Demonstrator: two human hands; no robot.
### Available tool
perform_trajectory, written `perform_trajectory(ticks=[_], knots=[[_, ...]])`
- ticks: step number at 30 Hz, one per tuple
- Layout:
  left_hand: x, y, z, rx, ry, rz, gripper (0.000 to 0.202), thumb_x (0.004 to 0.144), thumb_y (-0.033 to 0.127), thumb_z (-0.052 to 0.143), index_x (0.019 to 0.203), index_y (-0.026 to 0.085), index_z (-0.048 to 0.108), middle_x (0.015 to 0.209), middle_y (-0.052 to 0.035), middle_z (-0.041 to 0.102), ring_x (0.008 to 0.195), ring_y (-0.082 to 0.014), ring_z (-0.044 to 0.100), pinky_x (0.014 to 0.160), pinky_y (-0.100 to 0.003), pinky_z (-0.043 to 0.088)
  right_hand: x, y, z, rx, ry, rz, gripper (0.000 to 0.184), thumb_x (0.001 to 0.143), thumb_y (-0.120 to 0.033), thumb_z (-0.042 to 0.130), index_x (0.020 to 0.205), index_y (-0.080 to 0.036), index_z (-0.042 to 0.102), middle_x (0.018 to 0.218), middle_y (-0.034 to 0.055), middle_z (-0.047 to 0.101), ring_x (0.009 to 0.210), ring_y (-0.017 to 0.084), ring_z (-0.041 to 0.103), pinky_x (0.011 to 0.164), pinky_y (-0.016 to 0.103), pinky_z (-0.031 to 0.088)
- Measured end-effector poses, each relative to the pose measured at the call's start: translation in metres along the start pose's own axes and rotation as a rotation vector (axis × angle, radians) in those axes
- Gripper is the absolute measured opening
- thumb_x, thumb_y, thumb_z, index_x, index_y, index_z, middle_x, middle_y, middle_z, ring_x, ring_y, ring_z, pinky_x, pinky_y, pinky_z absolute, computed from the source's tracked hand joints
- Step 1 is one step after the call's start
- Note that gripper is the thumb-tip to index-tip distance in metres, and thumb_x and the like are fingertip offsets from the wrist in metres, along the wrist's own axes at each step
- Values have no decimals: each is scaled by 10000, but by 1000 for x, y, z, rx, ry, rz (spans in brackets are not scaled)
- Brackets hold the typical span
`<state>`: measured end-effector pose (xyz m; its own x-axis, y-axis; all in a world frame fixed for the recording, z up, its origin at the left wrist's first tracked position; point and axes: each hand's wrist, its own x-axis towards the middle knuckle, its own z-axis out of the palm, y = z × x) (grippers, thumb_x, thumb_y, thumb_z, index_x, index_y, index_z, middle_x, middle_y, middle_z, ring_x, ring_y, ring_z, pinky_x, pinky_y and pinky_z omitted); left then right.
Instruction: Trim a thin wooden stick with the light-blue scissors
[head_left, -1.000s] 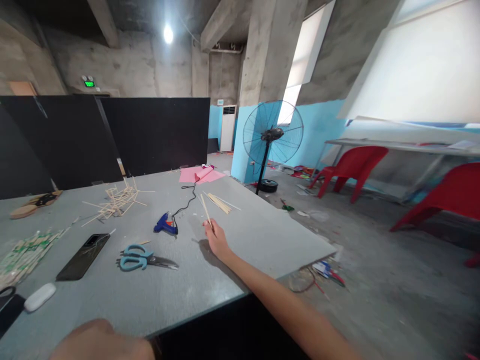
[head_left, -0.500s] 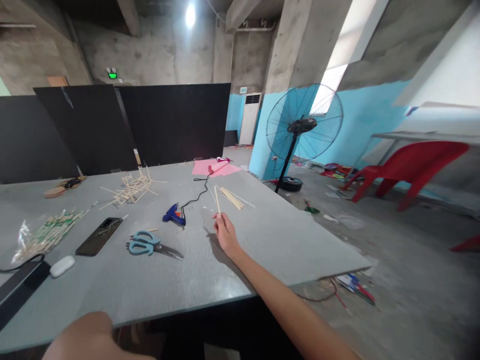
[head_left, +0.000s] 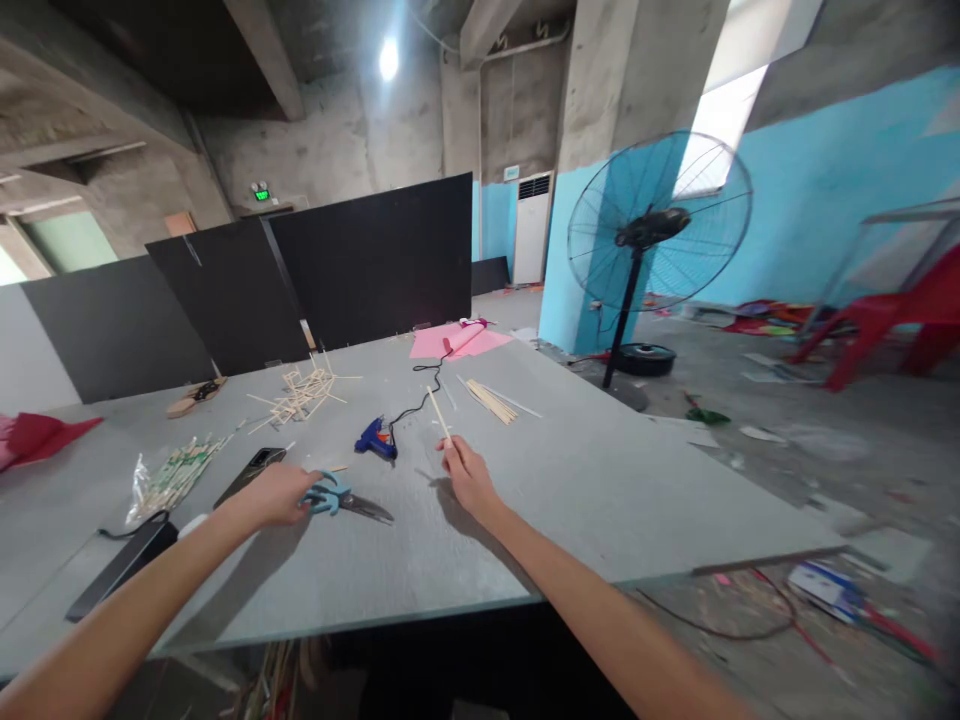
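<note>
My right hand (head_left: 466,475) rests on the grey table (head_left: 570,490) and pinches a thin wooden stick (head_left: 439,414) that points up and away. My left hand (head_left: 276,493) lies over the blue handles of the scissors (head_left: 346,498), fingers curled onto them; the blades point right. A blue glue gun (head_left: 376,439) with a black cord lies just beyond, between the two hands. A loose bundle of sticks (head_left: 491,400) lies farther right.
A black phone (head_left: 251,473), a bag of sticks (head_left: 171,477), a white case and a dark flat device lie to the left. A tangled stick pile (head_left: 304,393) and pink paper (head_left: 450,341) sit farther back. A standing fan (head_left: 651,235) is right of the table.
My left hand has come up from the near edge and reached onto the scissors. My right hand still holds the stick in about the same spot. The view has swung left.
</note>
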<state>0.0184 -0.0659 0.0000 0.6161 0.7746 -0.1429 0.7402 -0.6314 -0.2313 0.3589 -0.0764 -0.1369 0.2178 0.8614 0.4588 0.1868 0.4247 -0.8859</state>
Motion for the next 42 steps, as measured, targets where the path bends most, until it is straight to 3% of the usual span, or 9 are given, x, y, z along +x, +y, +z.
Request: perform_trajectory(ticks=[14,25,28,30,33,37,38,40,42], knots=[[30,-6,36,129,-39,-25,162,882,178,580,874,198,741,830,-109,778,778,-251,736,700,-289,488,-4,-1,-2,-58,-47,-9,390,1048,-508,377,944,-229,629,602,-40,475,545,171,441,551,305,311],[8,2,42,183,56,-43,225,940,153,524,1050,114,716,951,-189,764,815,-290,735,699,-348,530,-7,-8,-4,-105,-78,-10,392,1052,-505,363,961,-225,623,643,-27,497,597,190,480,598,313,341],[-8,-4,55,187,195,-3,200,989,253,544,1026,139,705,955,-163,750,850,-286,727,673,-335,533,-6,-7,-3,-107,-88,-7,397,1058,-508,358,957,-223,615,640,-31,491,590,185,475,595,309,342],[-19,-8,67,151,391,35,187,1002,291,562,1011,162,696,930,-132,739,846,-271,717,645,-318,522,-5,-6,-3,-96,-95,2,402,1060,-514,353,955,-223,610,643,-33,495,586,181,473,590,305,343],[-23,0,78,-27,685,40,183,993,331,602,1069,187,683,940,-96,729,837,-242,695,642,-306,508,-3,-2,-2,-80,-83,14,415,1056,-528,350,958,-221,612,633,-34,500,577,180,478,587,302,345],[7,52,67,-676,931,-75,124,934,316,649,1001,216,679,772,-8,633,671,-164,598,642,-290,509,-2,1,-1,-80,-58,10,425,1044,-545,357,974,-217,617,639,-27,519,589,185,502,601,303,362],[20,69,60,-887,954,-105,131,916,344,675,943,216,673,798,-16,639,659,-155,596,617,-281,511,-1,1,-2,-80,-52,8,430,1041,-553,360,976,-215,617,642,-25,521,593,186,504,601,303,365],[46,103,47,-1036,947,-112,214,963,424,611,984,218,666,909,-43,681,666,-142,639,569,-254,524,-1,0,-2,-74,-34,6,449,1032,-576,362,968,-210,615,644,-25,514,592,185,497,600,304,368],[69,129,38,-1372,825,-118,248,918,452,674,995,216,690,897,-43,709,638,-136,653,542,-242,526,0,0,-2,-70,-10,2,479,1025,-603,353,959,-206,613,645,-25,507,589,183,489,602,306,372]])
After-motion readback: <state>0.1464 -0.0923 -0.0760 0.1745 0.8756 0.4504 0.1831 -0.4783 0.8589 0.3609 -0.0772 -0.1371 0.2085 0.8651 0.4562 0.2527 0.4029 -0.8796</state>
